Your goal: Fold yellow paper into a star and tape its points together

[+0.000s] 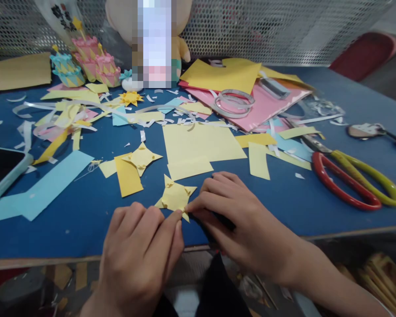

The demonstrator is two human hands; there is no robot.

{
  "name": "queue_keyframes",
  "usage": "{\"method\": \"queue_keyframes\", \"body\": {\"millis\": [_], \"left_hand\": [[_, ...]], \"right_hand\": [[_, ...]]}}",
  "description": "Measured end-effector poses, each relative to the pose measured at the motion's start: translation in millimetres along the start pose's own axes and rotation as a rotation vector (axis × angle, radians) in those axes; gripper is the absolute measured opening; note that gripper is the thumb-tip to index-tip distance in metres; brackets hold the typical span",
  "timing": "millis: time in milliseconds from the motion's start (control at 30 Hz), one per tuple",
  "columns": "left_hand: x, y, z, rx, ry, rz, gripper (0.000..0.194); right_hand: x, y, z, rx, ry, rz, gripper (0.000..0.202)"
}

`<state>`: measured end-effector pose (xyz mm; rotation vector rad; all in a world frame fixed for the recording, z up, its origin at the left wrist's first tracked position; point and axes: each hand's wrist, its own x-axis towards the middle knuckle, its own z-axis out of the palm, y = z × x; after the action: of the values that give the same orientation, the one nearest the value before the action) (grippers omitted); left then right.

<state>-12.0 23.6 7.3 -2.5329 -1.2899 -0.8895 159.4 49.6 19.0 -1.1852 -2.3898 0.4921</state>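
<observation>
A pale yellow paper star [175, 196] with small curled bits at its inner corners lies near the table's front edge. My left hand [135, 251] has its fingers bent together, and its index fingertip presses the star's lower point. From the right, my right hand [237, 215] pinches that same point between thumb and index finger. Just behind and to the left, a similar yellow star [141, 159] rests partly over a darker yellow strip [128, 176]. Large pale yellow sheets [201, 145] lie beyond my hands.
Red and yellow-handled scissors [346, 182] lie at the right, a phone [3, 169] at the left edge. Blue strips [57, 185] are near it. Paper scraps, tape rings [234, 103], coloured sheets [221, 75], paper cakes [86, 57] and a plush toy [184, 48] stand or lie behind.
</observation>
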Motion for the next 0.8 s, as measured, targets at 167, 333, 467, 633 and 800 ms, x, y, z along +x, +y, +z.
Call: {"method": "queue_keyframes", "body": {"millis": [167, 333, 467, 633, 800], "left_hand": [[-5.1, -3.7, 0.9, 0.007, 0.045, 0.015, 0.011], [-15.4, -8.6, -1.9, 0.036, 0.072, -0.02, 0.013], [-16.1, -5.1, -2.3, 0.179, 0.1, -0.255, 0.02], [-13.7, -6.5, -3.6, 0.205, 0.072, -0.269, 0.018], [-15.5, -15.0, -7.3, 0.168, 0.06, -0.216, 0.01]], "right_hand": [[0.6, 0.8, -5.0, 0.117, 0.02, 0.022, 0.017], [0.7, -0.3, -5.4, 0.035, 0.147, 0.137, 0.014], [5.6, -3.2, 0.5, -0.1, 0.159, 0.129, 0.02], [10.7, -5.8, 4.1, -0.126, 0.169, 0.109, 0.013], [11.7, -7.7, 4.8, -0.092, 0.159, 0.11, 0.014]]}}
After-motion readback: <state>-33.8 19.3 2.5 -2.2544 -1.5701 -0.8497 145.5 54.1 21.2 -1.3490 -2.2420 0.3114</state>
